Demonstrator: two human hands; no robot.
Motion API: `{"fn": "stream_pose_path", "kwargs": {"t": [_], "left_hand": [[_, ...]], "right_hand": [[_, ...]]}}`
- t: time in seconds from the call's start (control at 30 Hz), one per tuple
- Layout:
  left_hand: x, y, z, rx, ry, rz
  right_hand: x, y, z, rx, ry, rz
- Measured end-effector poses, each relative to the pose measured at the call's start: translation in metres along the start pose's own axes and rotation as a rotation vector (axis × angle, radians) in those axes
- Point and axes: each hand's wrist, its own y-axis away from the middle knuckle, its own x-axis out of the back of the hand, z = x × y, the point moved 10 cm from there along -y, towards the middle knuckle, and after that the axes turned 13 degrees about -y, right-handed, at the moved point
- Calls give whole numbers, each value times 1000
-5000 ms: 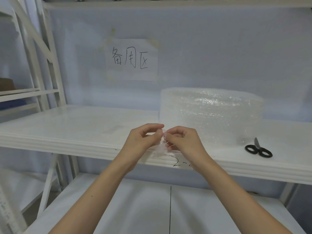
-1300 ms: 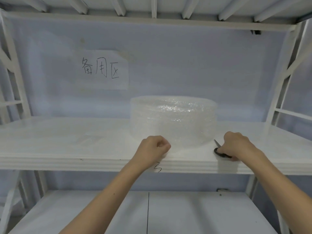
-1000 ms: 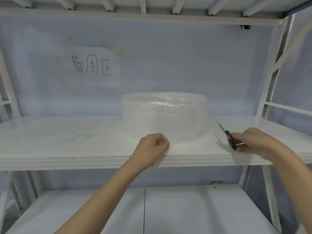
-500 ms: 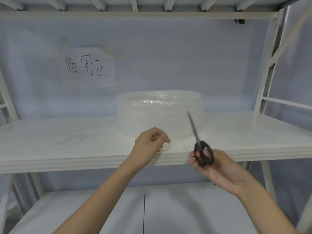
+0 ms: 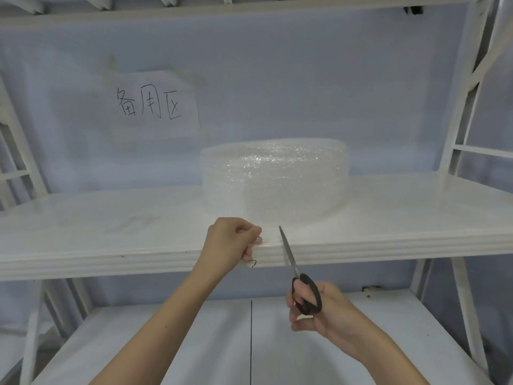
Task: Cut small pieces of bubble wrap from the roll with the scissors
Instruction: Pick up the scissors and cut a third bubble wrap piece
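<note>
White paper sign [image 5: 156, 104] with black handwritten characters is taped to the pale blue wall at left, above a white shelf [image 5: 83, 232]. Right of it, the roll of bubble wrap [image 5: 274, 179] stands on the shelf, set back from the front edge. Below the roll, the left hand [image 5: 230, 245] is curled into a fist at the shelf's edge, pinching what looks like a loose end of clear wrap, hard to make out. Right of that, the right hand [image 5: 319, 309] grips the black-handled scissors [image 5: 298, 276], fingers through the loops, blades together and pointing up beside the left hand
</note>
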Motion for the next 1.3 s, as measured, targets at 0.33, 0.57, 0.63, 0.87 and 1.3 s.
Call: {"fn": "stream_pose_path", "kwargs": {"t": [0.33,0.57,0.63,0.87,1.3], "left_hand": [[-5,0,-2,46,131,-74],[-11,3,0,37,204,-129],[-10,3,0,32,200,-129],[-6,-3,-5,35,194,-112],[-9,-5,-6,34,215,-113]], "right_hand": [[-14,-9,15,-44,168,-137],[-28,-27,0,-1,149,-161],[-31,-31,-5,12,125,-166],[-29,-37,-7,17,131,-160],[-26,-43,-14,1,104,-198]]}}
